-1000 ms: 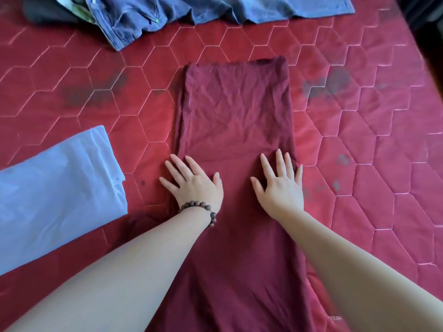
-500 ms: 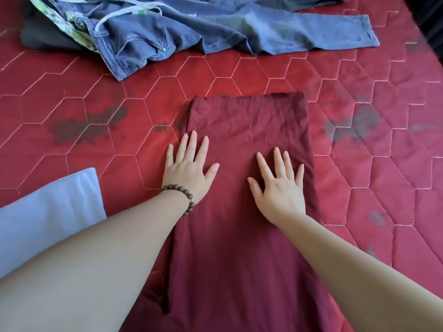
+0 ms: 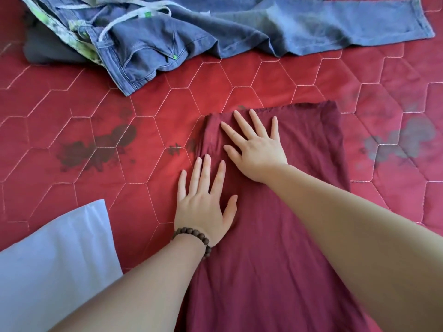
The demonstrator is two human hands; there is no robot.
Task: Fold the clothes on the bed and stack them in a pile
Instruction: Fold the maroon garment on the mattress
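Observation:
A dark maroon garment [image 3: 275, 248] lies folded into a long strip on the red quilted bed [image 3: 72, 188], running from the bottom edge up to the middle. My left hand [image 3: 203, 202], with a bead bracelet at the wrist, presses flat on the garment's left edge, fingers apart. My right hand [image 3: 256, 149] lies flat near the garment's far left corner, fingers spread, holding nothing. Blue jeans [image 3: 191, 37] lie crumpled and unfolded along the far edge.
A folded pale blue cloth [image 3: 55, 267] rests at the lower left. A grey garment [image 3: 48, 51] and a green patterned piece [image 3: 79, 41] lie under the jeans at the far left. Dark stains mark the quilt on both sides.
My right hand slid forward and left to the garment's far corner. My left hand shifted slightly along the left edge. The view moved closer, so the garment sits lower in frame.

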